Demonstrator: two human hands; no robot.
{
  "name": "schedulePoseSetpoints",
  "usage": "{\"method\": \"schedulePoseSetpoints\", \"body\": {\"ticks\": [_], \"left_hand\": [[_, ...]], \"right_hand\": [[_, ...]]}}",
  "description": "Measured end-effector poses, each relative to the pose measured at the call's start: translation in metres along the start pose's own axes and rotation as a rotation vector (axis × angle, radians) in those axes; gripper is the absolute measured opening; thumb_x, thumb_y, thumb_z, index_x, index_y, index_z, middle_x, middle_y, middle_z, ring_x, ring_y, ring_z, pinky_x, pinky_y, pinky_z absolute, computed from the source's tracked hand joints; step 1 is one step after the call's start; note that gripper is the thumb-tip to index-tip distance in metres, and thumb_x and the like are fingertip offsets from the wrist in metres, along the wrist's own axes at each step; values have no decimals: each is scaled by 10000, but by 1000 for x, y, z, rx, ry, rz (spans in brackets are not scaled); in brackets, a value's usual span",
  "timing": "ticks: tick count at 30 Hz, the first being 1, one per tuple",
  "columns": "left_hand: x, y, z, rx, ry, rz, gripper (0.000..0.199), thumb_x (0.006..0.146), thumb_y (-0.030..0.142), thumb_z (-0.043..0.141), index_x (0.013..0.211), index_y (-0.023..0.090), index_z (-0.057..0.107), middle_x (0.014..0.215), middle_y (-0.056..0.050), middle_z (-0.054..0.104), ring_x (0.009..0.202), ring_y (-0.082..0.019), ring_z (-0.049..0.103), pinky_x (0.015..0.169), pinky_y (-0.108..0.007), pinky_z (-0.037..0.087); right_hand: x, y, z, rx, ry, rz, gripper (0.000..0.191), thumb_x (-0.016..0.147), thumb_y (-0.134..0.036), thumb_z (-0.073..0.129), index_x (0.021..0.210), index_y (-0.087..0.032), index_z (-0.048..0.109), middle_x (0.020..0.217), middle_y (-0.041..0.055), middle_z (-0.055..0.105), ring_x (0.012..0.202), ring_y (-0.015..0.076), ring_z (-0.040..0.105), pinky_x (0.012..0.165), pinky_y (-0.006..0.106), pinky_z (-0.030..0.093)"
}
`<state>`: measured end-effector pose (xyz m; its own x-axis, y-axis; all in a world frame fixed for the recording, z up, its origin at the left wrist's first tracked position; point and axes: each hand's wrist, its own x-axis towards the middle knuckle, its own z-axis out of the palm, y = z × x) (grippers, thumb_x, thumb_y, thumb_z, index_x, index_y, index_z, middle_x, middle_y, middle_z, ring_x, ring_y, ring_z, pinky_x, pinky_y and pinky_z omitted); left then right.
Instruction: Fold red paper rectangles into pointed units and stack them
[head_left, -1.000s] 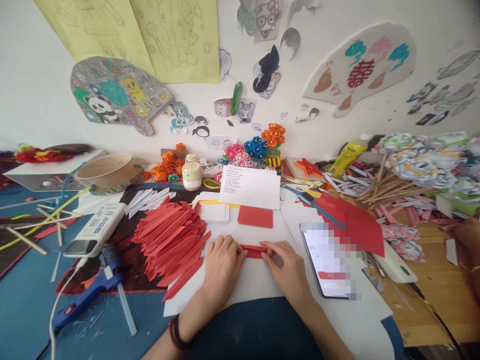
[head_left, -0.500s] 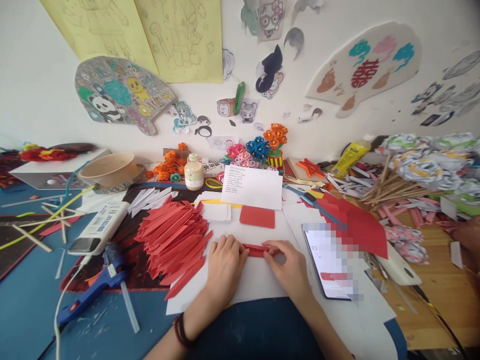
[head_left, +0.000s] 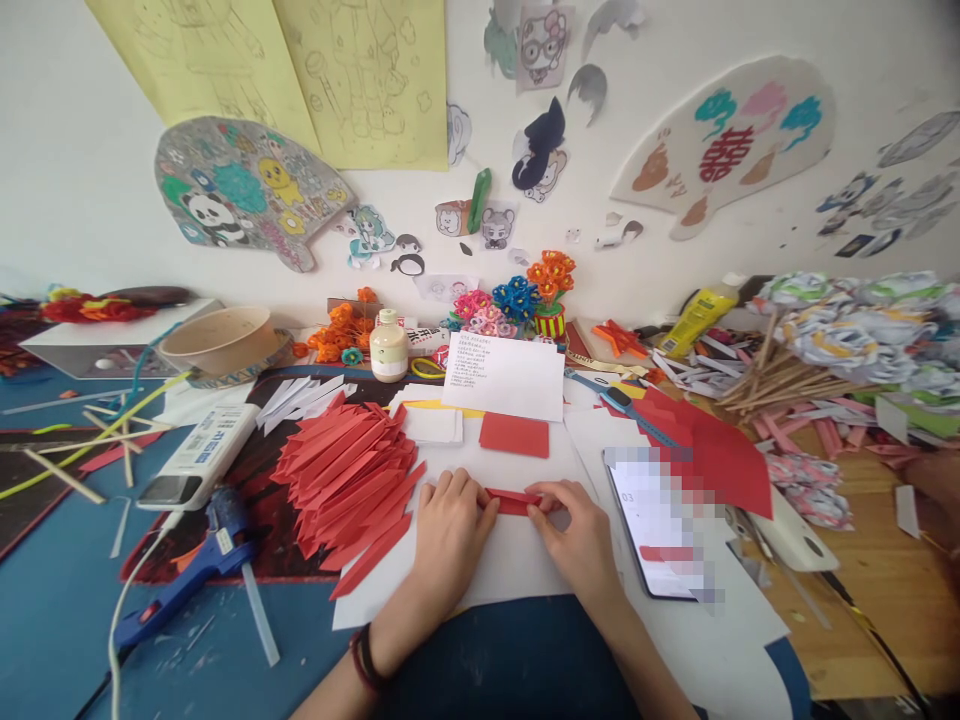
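Observation:
A small folded strip of red paper [head_left: 511, 502] lies on the white sheets in front of me, creased along its length. My left hand [head_left: 451, 525] pinches its left end between thumb and fingers. At the right end, my right hand [head_left: 574, 525] grips it the same way. Just beyond the strip is a flat red paper rectangle [head_left: 514, 435], with a stack of white cards [head_left: 432, 425] to its left. A big pile of folded red paper pieces [head_left: 345, 480] sits left of my left hand.
A phone [head_left: 652, 525] lies right of my right hand, near red sheets [head_left: 731, 465]. On the left are a blue glue gun [head_left: 187, 580], a white power bank [head_left: 199, 455] and a bowl [head_left: 217, 335]. A glue bottle [head_left: 388, 347] and a handwritten card [head_left: 504, 378] stand at the back.
Both hands stay on the red strip in almost the same pose. The view has shifted very slightly.

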<state>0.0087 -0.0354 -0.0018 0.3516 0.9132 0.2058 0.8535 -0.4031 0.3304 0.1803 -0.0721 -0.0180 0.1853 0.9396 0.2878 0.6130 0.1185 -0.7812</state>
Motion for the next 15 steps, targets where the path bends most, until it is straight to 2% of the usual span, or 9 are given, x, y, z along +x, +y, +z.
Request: {"method": "schedulePoseSetpoints", "body": {"ticks": [9, 15], "left_hand": [[1, -2, 0, -33, -34, -16, 177, 921, 290, 520, 781, 195, 571, 840, -12, 593, 856, -205, 522, 753, -359, 302], [2, -2, -1, -35, -35, -8, 187, 933, 282, 495, 790, 194, 575, 846, -15, 598, 857, -204, 523, 753, -358, 300]], "right_hand": [[5, -2, 0, 26, -53, 99, 305, 743, -133, 544, 1011, -213, 666, 729, 6, 565, 735, 190, 558, 771, 333, 471], [8, -1, -1, 24, -100, 133, 330, 719, -146, 534, 1004, -227, 680, 708, 1, 553, 727, 189, 548, 754, 328, 464]]}}
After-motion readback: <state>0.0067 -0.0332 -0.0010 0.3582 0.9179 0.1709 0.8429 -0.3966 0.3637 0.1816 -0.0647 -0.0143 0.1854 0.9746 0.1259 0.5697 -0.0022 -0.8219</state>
